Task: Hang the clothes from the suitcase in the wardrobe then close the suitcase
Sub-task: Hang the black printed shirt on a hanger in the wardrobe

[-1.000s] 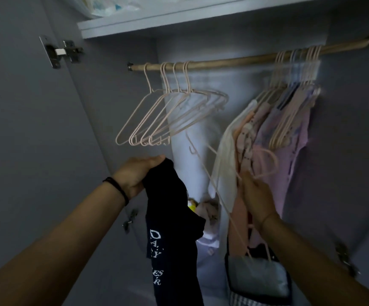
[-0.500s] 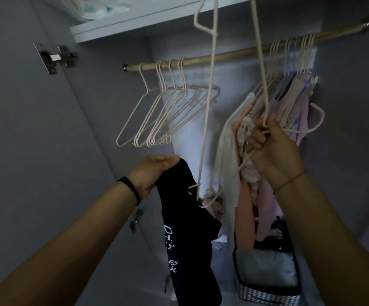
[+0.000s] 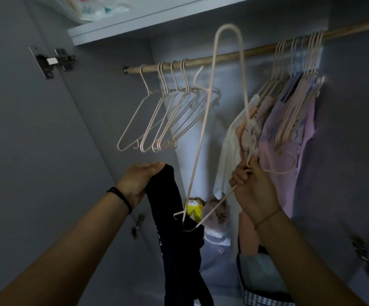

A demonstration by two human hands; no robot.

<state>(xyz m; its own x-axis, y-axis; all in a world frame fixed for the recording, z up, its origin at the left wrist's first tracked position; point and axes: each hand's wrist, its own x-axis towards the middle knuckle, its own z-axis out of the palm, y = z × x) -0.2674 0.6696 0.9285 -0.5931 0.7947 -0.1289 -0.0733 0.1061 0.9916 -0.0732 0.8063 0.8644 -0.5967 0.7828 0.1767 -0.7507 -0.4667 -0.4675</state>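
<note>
Grey wardrobe (image 3: 46, 151): rail (image 3: 256, 50) carries empty hangers (image 3: 163, 120) left, clothes (image 3: 285, 129) right. Left hand (image 3: 135, 184) curls its fingers (image 3: 155, 167) round a black garment (image 3: 174, 239); right hand (image 3: 254, 191) pinches a loose hanger (image 3: 209, 111).

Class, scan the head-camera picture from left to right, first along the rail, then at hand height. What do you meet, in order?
Rail: door hinge → empty hangers → hung clothes. Hands: left hand → black garment → right hand, gripping a hanger.
</note>
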